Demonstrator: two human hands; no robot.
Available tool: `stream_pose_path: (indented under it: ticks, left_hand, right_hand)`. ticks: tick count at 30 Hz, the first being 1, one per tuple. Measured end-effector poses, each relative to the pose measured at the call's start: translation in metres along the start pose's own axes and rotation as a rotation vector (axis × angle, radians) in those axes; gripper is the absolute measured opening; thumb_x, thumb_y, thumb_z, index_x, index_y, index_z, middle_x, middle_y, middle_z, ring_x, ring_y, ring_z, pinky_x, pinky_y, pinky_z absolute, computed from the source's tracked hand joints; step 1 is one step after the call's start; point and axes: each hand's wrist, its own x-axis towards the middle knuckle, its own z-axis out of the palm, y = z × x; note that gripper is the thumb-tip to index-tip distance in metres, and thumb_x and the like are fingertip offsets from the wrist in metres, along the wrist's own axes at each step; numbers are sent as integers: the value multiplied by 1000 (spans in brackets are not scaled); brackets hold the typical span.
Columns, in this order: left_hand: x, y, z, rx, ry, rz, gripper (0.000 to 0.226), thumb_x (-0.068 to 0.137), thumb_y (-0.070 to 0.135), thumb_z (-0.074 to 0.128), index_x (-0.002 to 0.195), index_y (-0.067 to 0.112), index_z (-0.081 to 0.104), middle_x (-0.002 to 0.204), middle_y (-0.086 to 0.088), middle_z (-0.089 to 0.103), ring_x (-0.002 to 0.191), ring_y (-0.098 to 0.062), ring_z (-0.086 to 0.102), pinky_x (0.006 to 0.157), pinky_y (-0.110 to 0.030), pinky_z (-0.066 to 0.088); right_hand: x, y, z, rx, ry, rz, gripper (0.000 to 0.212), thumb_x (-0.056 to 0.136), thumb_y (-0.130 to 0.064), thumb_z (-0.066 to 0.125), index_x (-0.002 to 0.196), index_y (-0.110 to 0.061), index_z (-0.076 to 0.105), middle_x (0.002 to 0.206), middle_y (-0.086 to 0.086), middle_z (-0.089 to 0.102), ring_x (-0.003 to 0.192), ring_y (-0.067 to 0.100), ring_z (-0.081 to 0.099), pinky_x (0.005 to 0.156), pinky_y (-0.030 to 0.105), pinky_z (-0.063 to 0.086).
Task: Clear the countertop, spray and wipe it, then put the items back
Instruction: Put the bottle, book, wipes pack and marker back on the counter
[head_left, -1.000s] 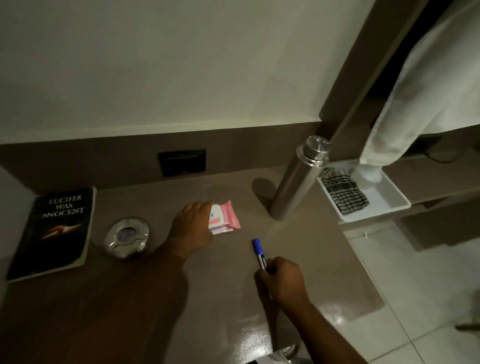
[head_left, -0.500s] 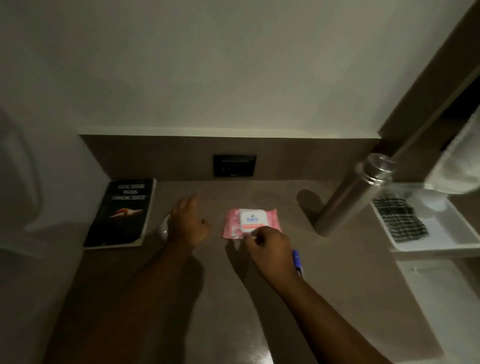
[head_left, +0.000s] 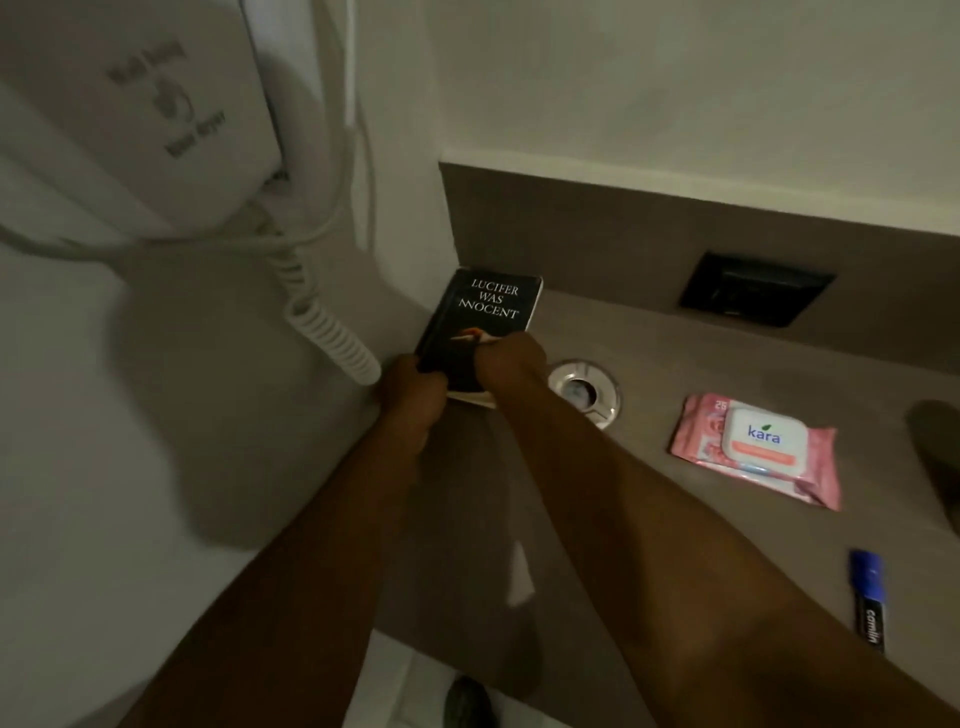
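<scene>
Dim light over pale walls (head_left: 675, 78), a white wall-mounted hair dryer (head_left: 130, 119) trailing its coiled cord (head_left: 332, 338). Brown backsplash (head_left: 597, 234) carries 1 black socket plate (head_left: 753, 288); light floor tiles (head_left: 395, 686) show below.

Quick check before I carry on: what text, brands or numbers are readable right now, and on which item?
"LUCIFER WAS INNOCENT": cover of the black book, held by both hands.
"kara": white lid of the pink wipes pack; "25" at its top corner.
"camlin": barrel of the blue marker.
Wall hair dryer: raised lettering, too blurred to read.
</scene>
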Motion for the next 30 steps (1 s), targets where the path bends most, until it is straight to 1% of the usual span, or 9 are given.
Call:
stream_pose_path:
  ticks: [4,8,11,14,17,21,24,26,30]
  left_hand:
    - [2,-9,2,-66,4,-17,38,86,8,50,123,6,60,115,-19,65,100,-36,62,72,-31,41]
    - [-3,-14,-7,-172,8,-72,35,92,13,49,126,8,55,114,-13,60,87,-27,54,65,-33,40]
    - [-15,-8,-22,-415,16,-200,26,91,10,49,116,6,55,110,-14,57,77,-21,53,67,-33,46]
    - [-46,-2,-38,-645,-48,-214,22,94,12,49,115,13,57,100,-10,61,69,-17,58,65,-32,52]
    - [-88,-9,-42,-593,-142,-32,7,93,15,57,95,16,64,75,-11,63,62,-22,56,50,-26,43]
    - [-135,-45,-13,-315,-338,62,12,87,24,66,94,15,69,77,-7,69,64,-17,60,55,-25,41]
    - [-161,-79,19,-167,-436,55,18,81,35,68,92,21,72,87,-3,74,81,-21,67,74,-37,56]
    - [-176,-94,31,-124,-452,74,24,80,36,67,97,19,73,90,0,75,87,-23,68,85,-43,58]
    - [-209,-109,33,-61,-370,144,14,88,24,66,95,14,73,87,-3,71,85,-22,64,80,-33,55]
  right_hand:
    - [7,-4,-3,107,-50,68,30,88,-25,60,110,-5,66,114,15,68,103,32,66,86,38,55]
    - [-3,-17,-9,298,-118,55,30,90,-17,54,117,-5,63,120,15,65,109,32,64,85,39,54]
    - [-24,-20,-20,296,-125,52,30,90,-19,59,118,-9,60,117,14,65,103,29,64,82,38,56]
    - [-53,-1,-46,313,-72,6,34,88,-30,60,115,-9,63,114,15,69,100,31,67,89,50,55]
    - [-104,40,-81,370,-56,10,24,92,-29,58,104,-10,69,101,12,74,91,30,71,84,47,58]
    - [-160,119,-114,293,71,38,20,96,-22,56,91,-6,67,94,21,72,77,29,68,59,31,49]
    - [-179,169,-118,163,175,84,21,93,-27,59,89,-8,69,89,13,72,79,26,69,72,42,57]
    - [-190,194,-116,115,214,104,23,92,-30,59,94,-9,70,92,12,73,86,27,70,82,48,57]
    - [-215,223,-109,84,215,64,20,95,-26,56,99,-11,68,93,8,71,88,22,67,79,33,54]
